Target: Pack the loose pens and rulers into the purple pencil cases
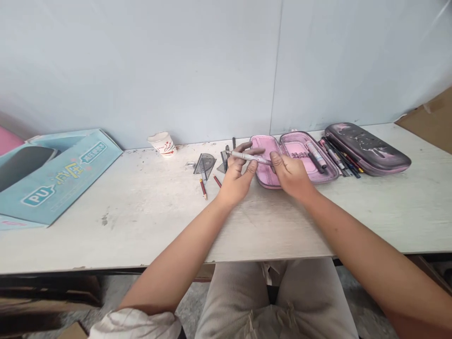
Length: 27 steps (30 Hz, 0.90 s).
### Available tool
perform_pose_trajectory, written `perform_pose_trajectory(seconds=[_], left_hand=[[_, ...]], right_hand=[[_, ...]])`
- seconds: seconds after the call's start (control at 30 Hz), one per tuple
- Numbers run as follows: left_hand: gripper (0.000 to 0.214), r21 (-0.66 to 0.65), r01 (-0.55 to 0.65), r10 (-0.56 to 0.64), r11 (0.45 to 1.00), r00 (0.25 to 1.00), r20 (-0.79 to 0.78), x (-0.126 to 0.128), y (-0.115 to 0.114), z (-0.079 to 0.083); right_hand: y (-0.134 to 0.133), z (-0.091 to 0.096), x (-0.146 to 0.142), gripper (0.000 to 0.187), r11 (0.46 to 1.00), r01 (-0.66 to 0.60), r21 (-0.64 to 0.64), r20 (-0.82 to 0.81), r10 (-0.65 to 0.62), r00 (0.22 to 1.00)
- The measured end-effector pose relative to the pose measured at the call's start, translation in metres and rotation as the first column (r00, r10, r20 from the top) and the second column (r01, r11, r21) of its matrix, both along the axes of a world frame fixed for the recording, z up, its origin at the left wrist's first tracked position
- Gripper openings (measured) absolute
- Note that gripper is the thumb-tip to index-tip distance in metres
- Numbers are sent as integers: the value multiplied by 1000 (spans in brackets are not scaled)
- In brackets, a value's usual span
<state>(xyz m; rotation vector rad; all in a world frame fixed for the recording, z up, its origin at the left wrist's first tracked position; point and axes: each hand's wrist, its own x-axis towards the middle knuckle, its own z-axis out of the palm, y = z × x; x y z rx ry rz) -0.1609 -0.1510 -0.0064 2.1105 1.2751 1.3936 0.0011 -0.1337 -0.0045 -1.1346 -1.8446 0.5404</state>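
Beige ribbed trousers: on the person's lap, below the table's front edge.
White laminate tabletop: scuffed and marked, with both forearms reaching across it.
Left hand: fingers curled and close together, clamped with the thumb around a silver-grey pen.
Right hand: fingers together, thumb against the pen's right end; whether it grips the pen, I cannot tell.
Pen position: held crosswise between the hands, just above a pink zippered pencil case.
Pink case: lying open, its left half beneath the pen and partly hidden by the hands; a pale marker and a black pen lie in its right half.
Red pencils: two, lying left of the left hand.
Dark translucent protractor: beside a matching set square, just beyond the pencils.
Black pens and markers: a loose row right of the pink case, touching it.
Mottled black-and-pink zippered case: closed, beyond that row, near the wall.
White paper cup: printed in red, by the wall.
Teal printed box: flattened at the table's left end.
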Motion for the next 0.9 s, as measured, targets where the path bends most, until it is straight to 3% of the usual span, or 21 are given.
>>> perform_pose_trajectory(seconds=[0.1,0.17,0.2,0.37,0.63,0.8,0.9], left_hand=[[27,-42,-43,46,998,997,60,1,-1,2],[23,-16,-125,124,992,991,-43,-1,-2,2],[21,20,-147,148,989,982,-117,-2,-2,2],[16,148,-53,108,988,914,-392,-2,-7,-5],[15,156,-13,93,988,850,-519,-1,-6,-12],[18,128,11,59,992,843,-534,2,-6,-12],[18,55,20,8,998,884,-467,3,-7,-8]], right_hand=[[4,-4,0,26,999,-15,-50,-9,14,1000],[12,-8,2,11,992,-56,-110,-152,39,988],[16,-10,4,13,987,-92,-132,-246,57,968],[25,-9,9,16,967,-222,-123,-605,104,789],[26,-1,11,20,935,-352,38,-860,210,464],[22,-3,5,20,924,-381,31,-865,215,453],[17,-5,2,19,841,-536,-77,-830,244,502]])
